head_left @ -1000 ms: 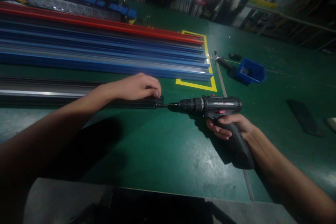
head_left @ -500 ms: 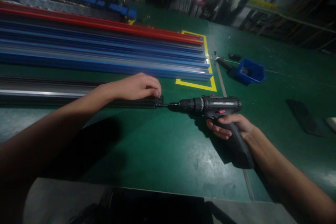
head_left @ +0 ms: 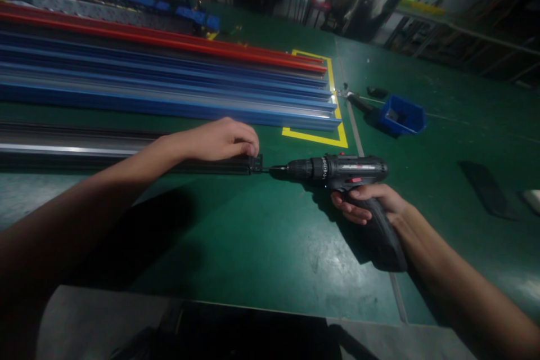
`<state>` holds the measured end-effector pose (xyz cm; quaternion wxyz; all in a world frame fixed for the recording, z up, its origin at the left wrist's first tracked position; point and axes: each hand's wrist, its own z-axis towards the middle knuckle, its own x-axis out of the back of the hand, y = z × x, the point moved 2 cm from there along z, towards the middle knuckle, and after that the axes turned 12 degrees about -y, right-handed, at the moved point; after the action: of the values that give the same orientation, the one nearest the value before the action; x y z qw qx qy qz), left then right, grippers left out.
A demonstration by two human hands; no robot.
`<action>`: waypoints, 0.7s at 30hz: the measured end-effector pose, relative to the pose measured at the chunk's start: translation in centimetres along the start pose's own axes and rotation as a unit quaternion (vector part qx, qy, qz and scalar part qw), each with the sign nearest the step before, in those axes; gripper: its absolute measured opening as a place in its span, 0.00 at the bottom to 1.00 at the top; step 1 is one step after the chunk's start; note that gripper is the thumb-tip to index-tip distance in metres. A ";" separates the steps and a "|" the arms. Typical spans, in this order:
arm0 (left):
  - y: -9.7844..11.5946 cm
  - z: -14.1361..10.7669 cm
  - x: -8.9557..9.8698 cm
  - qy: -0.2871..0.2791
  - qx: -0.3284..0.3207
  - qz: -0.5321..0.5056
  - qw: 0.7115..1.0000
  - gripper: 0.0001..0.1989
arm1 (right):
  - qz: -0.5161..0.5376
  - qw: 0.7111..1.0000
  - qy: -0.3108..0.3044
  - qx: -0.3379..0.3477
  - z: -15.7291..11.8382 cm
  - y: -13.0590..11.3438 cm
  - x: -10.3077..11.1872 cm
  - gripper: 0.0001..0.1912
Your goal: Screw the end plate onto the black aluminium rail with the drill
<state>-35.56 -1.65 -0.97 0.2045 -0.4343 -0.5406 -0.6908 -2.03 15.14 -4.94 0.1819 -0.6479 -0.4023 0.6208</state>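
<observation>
Green worktop (head_left: 261,247), mid-frame: right hand (head_left: 366,202) grips drill (head_left: 346,170), aimed leftward along long black rail (head_left: 206,167); left hand (head_left: 225,139) curls at rail's end, hold unclear.

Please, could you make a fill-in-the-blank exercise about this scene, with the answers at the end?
The cordless drill is gripped by the ____ hand.
The left hand is at the end of the ____ profile.
The tape on the green tabletop is ____.
The small bin beyond the drill is ____.

Missing words: right; black; yellow; blue.
</observation>
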 end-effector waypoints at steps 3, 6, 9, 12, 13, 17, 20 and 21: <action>0.0 0.0 0.0 0.001 0.001 -0.003 1.000 0.12 | 0.007 1.000 -0.006 0.000 0.0 0.1 0.1 0.10; 0.0 0.0 0.0 0.001 0.003 -0.005 1.000 0.12 | 0.009 1.000 -0.008 0.003 0.0 0.1 0.1 0.11; 0.0 0.1 0.0 -0.002 0.003 -0.007 1.000 0.12 | 0.009 1.000 -0.004 0.000 -0.1 0.1 0.2 0.11; 0.0 0.1 0.0 -0.002 0.003 -0.006 1.000 0.12 | 0.007 1.000 0.002 -0.003 -0.1 0.1 0.1 0.10; 0.0 0.0 0.0 -0.002 0.004 -0.004 1.000 0.12 | 0.006 1.000 0.005 -0.004 -0.1 0.1 0.1 0.10; 0.0 0.0 0.0 -0.006 0.009 0.004 1.000 0.12 | 0.006 1.000 0.006 -0.005 -0.1 0.0 0.0 0.12; -0.1 0.0 -0.1 -0.004 0.009 0.006 1.000 0.12 | 0.008 1.000 0.000 -0.006 0.0 0.0 0.0 0.12; -0.1 0.0 -0.1 -0.004 0.008 0.006 1.000 0.12 | 0.009 1.000 -0.002 -0.006 0.0 0.0 0.1 0.13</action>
<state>-35.58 -1.68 -1.05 0.2102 -0.4390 -0.5442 -0.6833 -2.02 15.19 -4.97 0.1720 -0.6515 -0.4000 0.6212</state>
